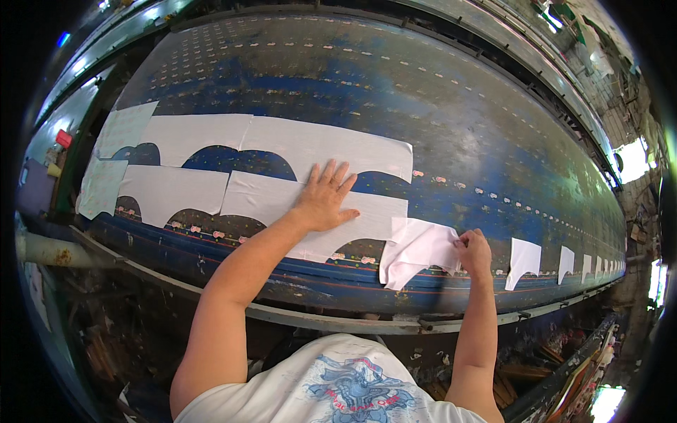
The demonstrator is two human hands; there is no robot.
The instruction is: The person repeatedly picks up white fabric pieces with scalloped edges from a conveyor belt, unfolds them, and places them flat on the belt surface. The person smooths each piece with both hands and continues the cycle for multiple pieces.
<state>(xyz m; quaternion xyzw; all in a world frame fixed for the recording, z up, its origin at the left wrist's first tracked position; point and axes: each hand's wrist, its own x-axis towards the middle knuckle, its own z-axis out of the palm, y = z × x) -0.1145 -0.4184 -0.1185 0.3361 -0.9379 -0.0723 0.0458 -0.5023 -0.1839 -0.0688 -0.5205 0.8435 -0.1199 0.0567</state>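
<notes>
My left hand (324,201) lies flat with spread fingers across two rows of white cut fabric pieces. Its fingertips touch the far-row piece (338,144), while the palm rests on the near-row piece (377,204). Between my right thumb and fingers, the edge of a crumpled pinkish-white fabric piece (419,247) is pinched; my right hand (475,252) is closed on it near the front of the table. That piece is wrinkled, and its left side meets the near row. More white pieces (169,190) with curved cutouts lie flat to the left.
A long blue-grey printing table (486,134) carries rows of small printed marks. Single folded white pieces (524,261) sit spaced along its near edge to the right. Greenish pieces (102,185) lie at the left end. A metal rail (317,321) runs along the front.
</notes>
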